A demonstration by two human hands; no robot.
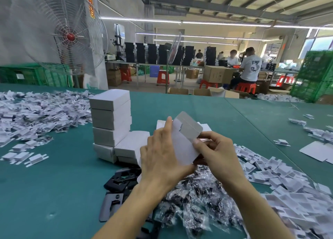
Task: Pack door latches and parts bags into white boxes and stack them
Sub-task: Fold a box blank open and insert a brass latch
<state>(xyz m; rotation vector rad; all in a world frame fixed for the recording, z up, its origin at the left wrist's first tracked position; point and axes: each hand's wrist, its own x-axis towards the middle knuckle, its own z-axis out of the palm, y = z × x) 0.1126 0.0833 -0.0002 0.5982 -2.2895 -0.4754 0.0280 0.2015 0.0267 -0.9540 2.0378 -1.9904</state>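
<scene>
Above the heap of clear plastic parts bags (191, 204), the left hand (162, 159) clamps the small white cardboard box (180, 145) steady, probably so the right hand (218, 155), fingers pinching its top end, can tuck the flap (191, 127).

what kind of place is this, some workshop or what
Probably a factory packing floor: the left hand and right hand hold a white box over a long green table bearing stacked boxes and parts bags; behind, workers on red stools sit by black box stacks.
</scene>
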